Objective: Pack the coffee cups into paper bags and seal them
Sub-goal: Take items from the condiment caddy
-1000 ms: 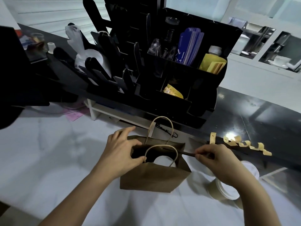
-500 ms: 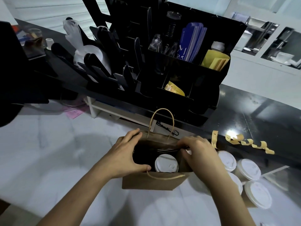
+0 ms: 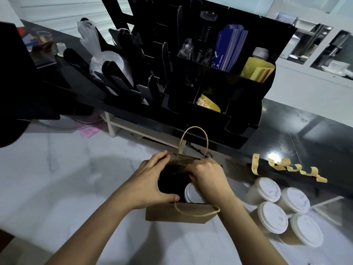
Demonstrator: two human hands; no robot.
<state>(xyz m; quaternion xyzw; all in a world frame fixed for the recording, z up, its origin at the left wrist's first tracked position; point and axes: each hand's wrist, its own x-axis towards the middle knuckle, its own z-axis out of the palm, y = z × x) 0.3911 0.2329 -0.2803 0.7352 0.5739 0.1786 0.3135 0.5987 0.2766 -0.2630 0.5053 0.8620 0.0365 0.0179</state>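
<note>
Bag (image 3: 177, 215) upright near surface's front edge, mouth up, one cup (image 3: 191, 194) inside at right. Left hand (image 3: 150, 184) grips left rim, spreading mouth. Right hand (image 3: 208, 178) curls over far rim; what it pinches unclear. Spare cups (image 3: 271, 217) right of bag, right hand nearer.

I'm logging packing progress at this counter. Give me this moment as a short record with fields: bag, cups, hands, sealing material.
bag: brown paper bag standing open on the white counter, one handle up, one hanging down the front
cup in bag: one white-lidded cup, partly hidden
cups outside: four lidded cups, right of the bag
left hand: holds the bag's left rim
right hand: fingers curled over the far rim
sealing material: tan sticker strip on the black ledge, unused
</note>
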